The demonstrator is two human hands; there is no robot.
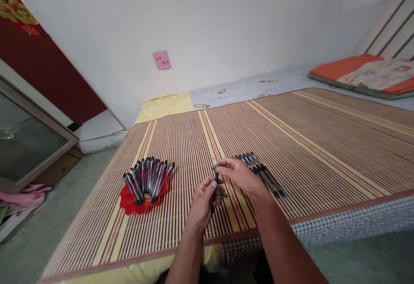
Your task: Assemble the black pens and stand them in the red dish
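My left hand (204, 198) is closed around a dark pen (216, 176), which stands nearly upright in the fingers. Most of the pen's length is hidden by that hand. At its upper end, the thumb and fingertips of my right hand (239, 175) are pinched together. To the left, a bunch of black-capped clear pens (148, 176) lies fanned out on a red plate (131, 205) with a wavy rim. Beside my right wrist, several more pens (267, 176) lie side by side in a slanted row, partly covered by the hand.
A striped bamboo mat (181, 146) covers the bed under everything. Folded orange and floral bedding (365, 75) lies at the far right. The white wall (226, 29) carries a pink note (161, 60). Beyond the bed's left edge stands a glass-panelled door (29, 142).
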